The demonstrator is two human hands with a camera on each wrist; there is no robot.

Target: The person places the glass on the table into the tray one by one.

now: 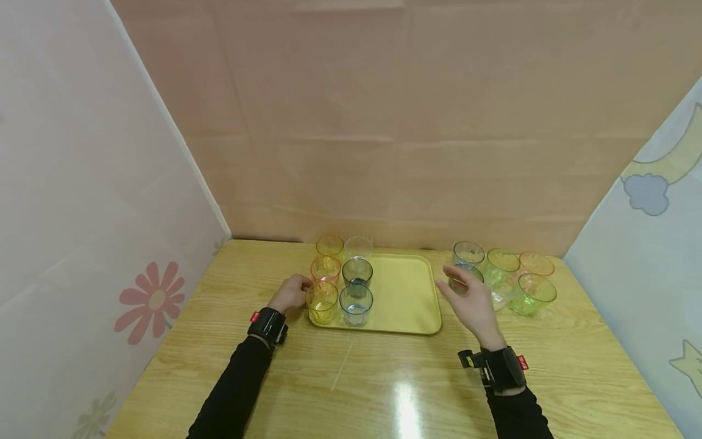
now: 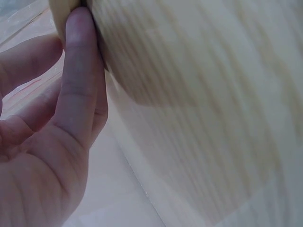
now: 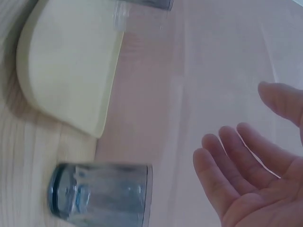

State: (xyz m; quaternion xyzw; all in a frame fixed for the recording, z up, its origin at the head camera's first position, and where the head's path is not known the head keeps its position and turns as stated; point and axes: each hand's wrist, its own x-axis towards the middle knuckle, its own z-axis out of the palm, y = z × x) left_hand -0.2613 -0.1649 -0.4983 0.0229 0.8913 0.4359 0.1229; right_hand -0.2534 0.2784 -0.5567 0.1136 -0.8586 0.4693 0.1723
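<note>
Wood table (image 1: pixel 307 384); left-wrist view alone shows me left grip (image 2: pixel 71 109) pinching tray (image 1: pixel 403 299) edge. Right grip (image 1: pixel 473 305) spread apart, near blue glass (image 3: pixel 106 194).

Screened workspace: table (image 1: pixel 362 378), creased brown backdrop (image 1: pixel 384 122) (flowers (image 1: pixel 156 299) on left wall (image 1: pixel 71 152)).

A flat yellow tray (image 1: pixel 406 292) bears six upright glasses (image 1: pixel 356 308) along its left.

From here I can't fully see one blue-grey glass (image 1: pixel 474 272) near the table (image 1: pixel 307 378)'s far right corner, right hand (image 1: pixel 473 302) covers part; left-wrist view crops the tray (image 2: pixel 58 16).
</note>
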